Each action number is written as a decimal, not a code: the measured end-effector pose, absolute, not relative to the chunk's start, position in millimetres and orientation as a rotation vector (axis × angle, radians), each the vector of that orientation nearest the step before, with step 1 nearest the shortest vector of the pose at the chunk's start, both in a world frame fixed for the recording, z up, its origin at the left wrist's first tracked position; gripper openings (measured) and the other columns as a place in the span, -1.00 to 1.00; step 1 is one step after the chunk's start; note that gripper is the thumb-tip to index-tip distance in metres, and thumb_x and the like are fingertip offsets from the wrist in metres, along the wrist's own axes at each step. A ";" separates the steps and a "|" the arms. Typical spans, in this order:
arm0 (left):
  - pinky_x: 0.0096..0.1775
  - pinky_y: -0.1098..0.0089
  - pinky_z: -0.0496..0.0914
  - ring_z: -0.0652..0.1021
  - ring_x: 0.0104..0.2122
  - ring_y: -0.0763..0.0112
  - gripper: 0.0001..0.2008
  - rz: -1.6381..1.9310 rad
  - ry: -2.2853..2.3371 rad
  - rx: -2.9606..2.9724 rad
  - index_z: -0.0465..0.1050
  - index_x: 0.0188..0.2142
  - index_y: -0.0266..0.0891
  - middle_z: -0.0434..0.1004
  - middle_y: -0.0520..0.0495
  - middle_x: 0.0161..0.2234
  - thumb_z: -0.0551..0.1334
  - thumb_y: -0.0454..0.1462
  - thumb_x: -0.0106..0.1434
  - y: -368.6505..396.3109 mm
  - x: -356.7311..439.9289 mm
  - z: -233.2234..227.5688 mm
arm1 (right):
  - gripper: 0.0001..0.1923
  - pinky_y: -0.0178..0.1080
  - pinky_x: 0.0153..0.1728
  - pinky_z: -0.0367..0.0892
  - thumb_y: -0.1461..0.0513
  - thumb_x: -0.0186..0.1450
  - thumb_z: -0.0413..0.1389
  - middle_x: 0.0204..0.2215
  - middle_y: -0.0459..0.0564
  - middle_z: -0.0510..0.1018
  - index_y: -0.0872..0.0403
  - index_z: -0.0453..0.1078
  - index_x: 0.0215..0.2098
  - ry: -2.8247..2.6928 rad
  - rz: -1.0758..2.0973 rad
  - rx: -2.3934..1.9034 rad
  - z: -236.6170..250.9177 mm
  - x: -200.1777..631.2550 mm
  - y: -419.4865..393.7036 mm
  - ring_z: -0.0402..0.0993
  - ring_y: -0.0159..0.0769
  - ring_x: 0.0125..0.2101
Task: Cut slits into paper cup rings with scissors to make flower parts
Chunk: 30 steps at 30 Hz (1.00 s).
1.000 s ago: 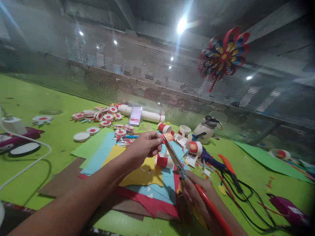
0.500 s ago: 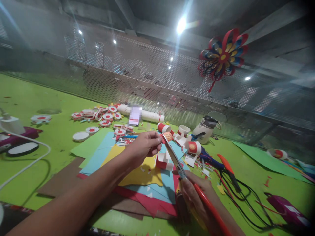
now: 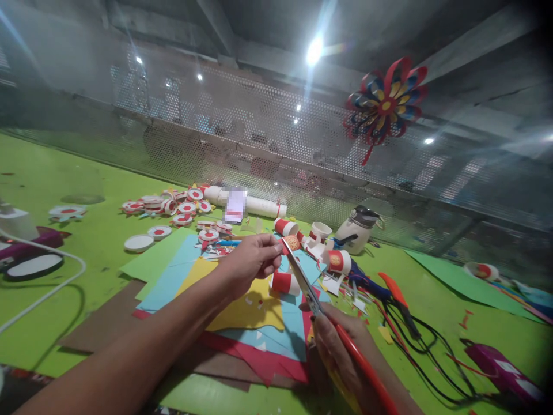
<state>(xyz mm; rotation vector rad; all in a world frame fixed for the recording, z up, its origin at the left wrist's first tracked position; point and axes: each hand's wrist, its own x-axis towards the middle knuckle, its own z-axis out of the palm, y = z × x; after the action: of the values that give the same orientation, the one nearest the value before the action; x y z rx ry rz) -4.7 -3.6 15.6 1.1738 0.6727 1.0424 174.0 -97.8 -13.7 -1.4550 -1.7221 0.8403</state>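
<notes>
Head camera is looking down over a green bench (image 3: 64, 173) where the person's left hand (image 3: 248, 262) is reaching forward, its fingers (image 3: 270, 249) pinching together on a small red and white paper piece (image 3: 291, 243) held up above the work. Right hand (image 3: 341, 346) is sitting low and near the body, fingers wrapped shut around the red handles of a pair of scissors (image 3: 317, 308), whose blades are angling up and away until their tips are meeting the paper piece just beside the left fingertips; whether the blades are parted at the tip is too blurred to tell. Under both hands a fan of coloured paper sheets (image 3: 242, 311) in yellow, blue, red and green is lying on brown card. A red and white paper cup (image 3: 285, 282) is lying on its side on those sheets, just below the held piece, and more cups (image 3: 339, 260) are standing and lying beyond it. Farther back a cluster of round red and white discs (image 3: 173, 204) is spreading beside a white tube (image 3: 263, 206). A white jug (image 3: 358, 229) is standing near the perforated metal screen (image 3: 216, 127), on which a red, blue and yellow paper pinwheel (image 3: 384, 106) is hanging. Black cables (image 3: 415, 346) are trailing across the bench to the right.
</notes>
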 end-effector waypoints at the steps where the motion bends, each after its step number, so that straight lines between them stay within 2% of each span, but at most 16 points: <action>1: -0.63 0.54 -0.08 0.19 -0.73 0.69 -0.84 1.044 0.672 1.172 0.23 -0.50 -0.29 0.29 0.10 -0.65 0.20 -0.29 0.10 -3.6 -4.5 15.6 | -0.43 -0.38 -0.73 -0.05 -0.14 0.25 -0.13 -0.73 -0.23 0.07 0.18 0.37 -0.21 -1.725 0.853 -1.448 -14.6 174.2 -97.3 0.01 -0.45 -0.72; 5: -0.63 0.54 -0.09 0.18 -0.74 0.69 -0.85 1.034 0.679 1.166 0.22 -0.51 -0.28 0.27 0.11 -0.68 0.20 -0.30 0.09 -4.2 -3.5 15.9 | -0.43 -0.38 -0.74 -0.06 -0.14 0.25 -0.13 -0.74 -0.24 0.04 0.17 0.37 -0.23 -1.740 0.847 -1.429 -14.3 173.3 -96.7 0.00 -0.46 -0.73; 10: -0.64 0.54 -0.09 0.18 -0.75 0.69 -0.85 1.039 0.677 1.162 0.22 -0.51 -0.29 0.27 0.12 -0.68 0.20 -0.30 0.09 -3.6 -2.3 14.9 | -0.43 -0.39 -0.74 -0.06 -0.13 0.25 -0.13 -0.74 -0.22 0.11 0.18 0.38 -0.23 -1.706 0.838 -1.462 -14.2 171.2 -96.8 0.04 -0.46 -0.72; 15: -0.64 0.54 -0.10 0.17 -0.76 0.70 -0.86 1.040 0.694 1.145 0.22 -0.52 -0.29 0.26 0.11 -0.69 0.18 -0.33 0.10 -2.7 -1.6 13.4 | -0.38 -0.37 -0.72 -0.05 -0.18 0.21 -0.13 -0.76 -0.24 0.08 0.18 0.39 -0.24 -1.686 0.802 -1.473 -20.9 171.3 -93.2 0.04 -0.46 -0.74; 21: -0.64 0.54 -0.12 0.16 -0.76 0.71 -0.85 1.055 0.680 1.135 0.22 -0.53 -0.30 0.26 0.11 -0.70 0.19 -0.33 0.10 -2.0 -0.9 12.2 | -0.40 -0.37 -0.73 -0.06 -0.18 0.22 -0.14 -0.76 -0.24 0.06 0.16 0.38 -0.27 -1.689 0.780 -1.489 -18.1 168.1 -94.7 0.04 -0.46 -0.75; 30: -0.64 0.54 -0.11 0.15 -0.75 0.71 -0.85 1.052 0.691 1.147 0.23 -0.54 -0.30 0.25 0.10 -0.69 0.20 -0.33 0.09 0.2 -2.1 10.5 | -0.53 -0.37 -0.73 -0.05 -0.11 0.28 -0.15 -0.76 -0.23 0.08 0.08 0.26 -0.47 -1.696 0.818 -1.484 -8.5 161.1 -101.8 0.05 -0.45 -0.74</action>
<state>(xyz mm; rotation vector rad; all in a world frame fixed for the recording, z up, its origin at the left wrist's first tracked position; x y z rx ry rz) -2.1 0.2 10.5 1.1465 0.6908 1.0519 161.1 -101.8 -8.5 -1.4837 -1.6960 0.8179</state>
